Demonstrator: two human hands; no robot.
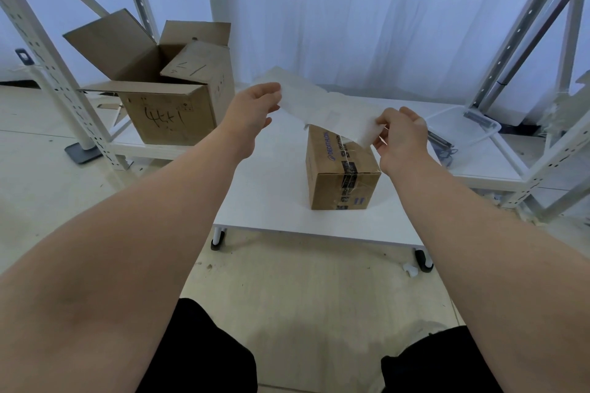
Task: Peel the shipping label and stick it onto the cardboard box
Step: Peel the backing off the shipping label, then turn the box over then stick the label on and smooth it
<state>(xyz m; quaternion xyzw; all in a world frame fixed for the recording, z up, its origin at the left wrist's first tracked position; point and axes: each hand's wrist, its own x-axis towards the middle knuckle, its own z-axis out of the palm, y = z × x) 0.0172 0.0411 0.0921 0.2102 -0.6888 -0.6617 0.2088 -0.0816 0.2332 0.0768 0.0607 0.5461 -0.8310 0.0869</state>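
Observation:
A small taped cardboard box [343, 182] with blue print stands on a low white table [271, 195]. Above its top I hold a white shipping label sheet [322, 107] stretched between both hands, blank side toward me. My left hand [252, 112] pinches the sheet's upper left end. My right hand [400, 137] pinches its lower right corner, just over the box's right edge. The sheet hides the far part of the box top. Whether the label has separated from its backing cannot be told.
A large open cardboard box [166, 86] with handwriting sits on the low rack shelf at left. A clear plastic tray [463, 128] with dark items lies at right. White rack uprights [48, 67] flank the table. My knees are at the bottom edge.

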